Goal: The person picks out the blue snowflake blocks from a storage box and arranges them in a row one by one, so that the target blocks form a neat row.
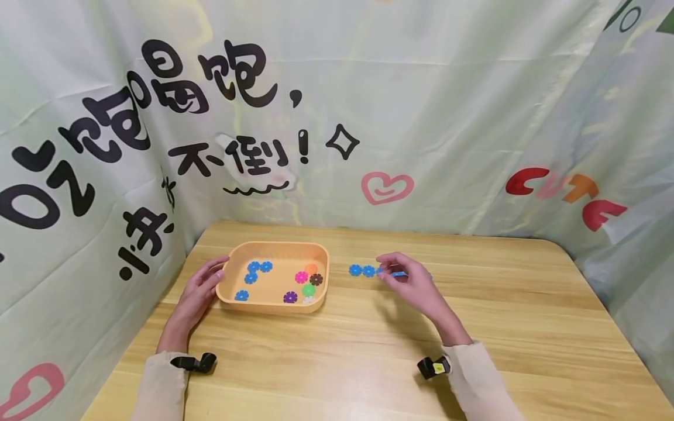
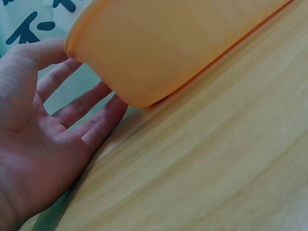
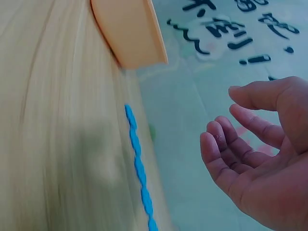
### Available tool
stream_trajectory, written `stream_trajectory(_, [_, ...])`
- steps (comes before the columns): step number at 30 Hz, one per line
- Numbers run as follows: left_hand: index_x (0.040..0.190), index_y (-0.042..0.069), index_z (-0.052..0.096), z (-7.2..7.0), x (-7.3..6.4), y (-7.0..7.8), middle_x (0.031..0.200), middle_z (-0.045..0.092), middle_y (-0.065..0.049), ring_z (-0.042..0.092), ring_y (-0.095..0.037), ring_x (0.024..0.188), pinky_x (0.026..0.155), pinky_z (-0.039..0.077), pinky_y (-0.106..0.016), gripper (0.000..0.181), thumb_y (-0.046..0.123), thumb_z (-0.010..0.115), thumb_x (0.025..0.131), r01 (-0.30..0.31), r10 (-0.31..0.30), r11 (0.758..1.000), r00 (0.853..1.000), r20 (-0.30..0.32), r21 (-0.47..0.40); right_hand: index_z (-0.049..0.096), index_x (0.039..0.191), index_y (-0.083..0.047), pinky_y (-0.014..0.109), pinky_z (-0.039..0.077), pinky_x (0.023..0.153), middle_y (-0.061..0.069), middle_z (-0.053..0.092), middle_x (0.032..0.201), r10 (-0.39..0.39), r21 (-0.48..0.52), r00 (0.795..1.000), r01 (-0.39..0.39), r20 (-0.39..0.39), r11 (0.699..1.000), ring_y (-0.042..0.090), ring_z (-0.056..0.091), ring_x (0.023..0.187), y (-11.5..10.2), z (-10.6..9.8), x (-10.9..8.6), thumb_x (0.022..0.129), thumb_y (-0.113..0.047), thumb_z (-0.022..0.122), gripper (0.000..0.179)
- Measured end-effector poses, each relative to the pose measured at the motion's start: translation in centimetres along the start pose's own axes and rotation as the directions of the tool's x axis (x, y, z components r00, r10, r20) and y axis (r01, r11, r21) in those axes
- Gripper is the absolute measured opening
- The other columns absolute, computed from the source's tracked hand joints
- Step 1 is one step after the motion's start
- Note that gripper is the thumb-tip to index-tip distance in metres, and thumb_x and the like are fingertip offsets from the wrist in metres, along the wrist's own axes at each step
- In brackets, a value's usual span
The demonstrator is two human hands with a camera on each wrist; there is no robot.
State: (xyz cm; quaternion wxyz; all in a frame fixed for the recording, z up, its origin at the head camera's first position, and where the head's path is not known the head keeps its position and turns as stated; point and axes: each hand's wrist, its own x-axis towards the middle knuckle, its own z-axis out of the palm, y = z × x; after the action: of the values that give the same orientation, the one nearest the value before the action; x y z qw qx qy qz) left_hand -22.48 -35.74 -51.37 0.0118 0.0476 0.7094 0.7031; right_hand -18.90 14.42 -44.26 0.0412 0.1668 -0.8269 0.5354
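Observation:
An orange plastic tray (image 1: 274, 305) stands on the table at left, with blue snowflake discs (image 1: 254, 266) on its left side. My left hand (image 1: 200, 286) is at the tray's left end; in the left wrist view the thumb meets the rim and the outstretched fingers (image 2: 77, 108) reach along the side wall. Right of the tray lies a row of blue snowflake discs (image 1: 368, 271), a wavy blue strip (image 3: 139, 168) in the right wrist view. Above this row hovers my right hand (image 1: 413, 283), partly hiding it, fingers loosely bent and nothing between them.
Single discs in the tray's right part are pink (image 1: 301, 277), orange, brown (image 1: 316, 279), green (image 1: 308, 290), purple (image 1: 290, 297) and white. A printed cloth curtain (image 1: 442, 128) borders the wooden table (image 1: 316, 362) at the back and sides.

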Motion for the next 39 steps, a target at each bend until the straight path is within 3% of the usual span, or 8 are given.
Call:
stream_trajectory(8, [0.153,0.000,0.040,-0.2,0.0,-0.1,0.152,0.035,-0.024,0.054,-0.013,0.124,0.095,0.052,-0.021,0.051,0.021,0.054,0.108,0.001,-0.001,1.000,1.000,0.002,-0.008,0.067,0.123,-0.006,0.042,0.058,0.088,0.013,0.067,0.109,-0.035,0.058,0.998,0.032,0.059,0.998,0.024,0.065,0.098,-2.2,3.4,1.3,0.096,-0.007,0.072,0.028])
stream_trajectory(13, [0.153,0.001,0.041,-0.1,0.0,-0.1,0.152,0.036,-0.022,0.055,-0.013,0.123,0.095,0.052,-0.021,0.051,0.021,0.055,0.108,0.006,-0.006,1.000,1.000,-0.003,-0.004,0.067,0.123,-0.006,0.044,0.057,0.089,0.017,0.067,0.109,-0.072,0.087,0.994,0.065,0.084,0.994,0.024,0.065,0.097,-3.7,5.5,2.3,0.096,-0.003,0.071,0.028])
stream_trajectory(17, [0.153,0.001,0.041,-0.1,0.0,-0.1,0.152,0.036,-0.022,0.054,-0.015,0.124,0.095,0.052,-0.022,0.050,0.020,0.054,0.108,0.011,-0.011,1.000,1.000,-0.003,-0.003,0.067,0.123,-0.006,0.043,0.057,0.089,0.012,0.068,0.108,-0.102,0.110,0.989,0.090,0.108,0.990,0.024,0.065,0.098,-4.7,7.4,3.0,0.096,-0.004,0.071,0.028])
stream_trajectory(22, [0.152,0.000,0.041,-0.1,0.0,-0.1,0.150,0.039,-0.017,0.054,-0.014,0.124,0.095,0.053,-0.022,0.050,0.019,0.055,0.108,0.006,-0.006,1.000,1.000,-0.001,-0.016,0.065,0.125,-0.006,0.045,0.057,0.090,0.017,0.066,0.111,-0.127,0.159,0.977,0.100,0.172,0.982,0.026,0.065,0.099,-5.6,9.9,4.2,0.097,-0.003,0.068,0.029])
stream_trajectory(29, [0.151,-0.001,0.042,-0.3,-0.1,-0.4,0.141,0.047,-0.005,0.057,-0.011,0.120,0.094,0.053,-0.023,0.049,0.019,0.055,0.108,-0.003,0.003,1.000,1.000,0.006,-0.031,0.065,0.127,-0.007,0.035,0.057,0.086,0.015,0.065,0.113,-0.117,0.152,0.958,0.079,0.263,0.985,0.022,0.065,0.100,-6.4,13.3,6.0,0.098,-0.007,0.068,0.029])
stream_trajectory(39, [0.152,0.003,0.043,-0.2,0.2,-0.2,0.147,0.043,-0.010,0.055,-0.012,0.122,0.095,0.052,-0.022,0.051,0.024,0.057,0.107,0.031,-0.031,1.000,0.999,-0.025,-0.006,0.066,0.124,-0.007,0.021,0.053,0.082,0.009,0.066,0.110,-0.125,0.089,0.931,0.101,0.343,0.991,0.016,0.064,0.095,-7.6,17.9,8.3,0.096,-0.006,0.071,0.028])
